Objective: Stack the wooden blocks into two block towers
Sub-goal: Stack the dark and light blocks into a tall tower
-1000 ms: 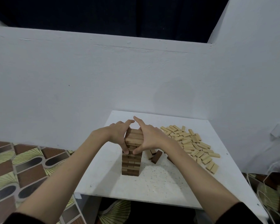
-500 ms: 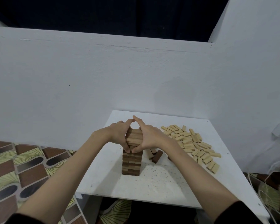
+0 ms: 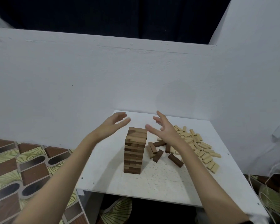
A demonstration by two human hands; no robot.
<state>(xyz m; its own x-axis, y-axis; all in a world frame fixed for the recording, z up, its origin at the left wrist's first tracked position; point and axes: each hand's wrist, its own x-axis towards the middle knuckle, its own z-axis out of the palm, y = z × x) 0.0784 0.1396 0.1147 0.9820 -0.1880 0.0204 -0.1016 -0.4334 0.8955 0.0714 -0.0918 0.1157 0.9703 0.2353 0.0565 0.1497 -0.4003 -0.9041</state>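
One tower [image 3: 134, 152] is judged built on the table [image 3: 160, 180], loose blocks [image 3: 199, 147] remaining unstacked; left hand [image 3: 111, 126] and right hand [image 3: 164, 129] are held spread, gripping nothing.

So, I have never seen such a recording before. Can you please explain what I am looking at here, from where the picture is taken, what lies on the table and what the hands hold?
The picture comes from a camera worn on a person's head, looking forward and down, so the two bare arms are that person's own. No machine is involved. The left hand and the right hand are open, on either side of the top of a tower of brown wooden blocks, touching nothing. The tower stands upright on a white table. To its right lie a few loose brown blocks, and further right a heap of pale blocks. Neither hand holds anything.
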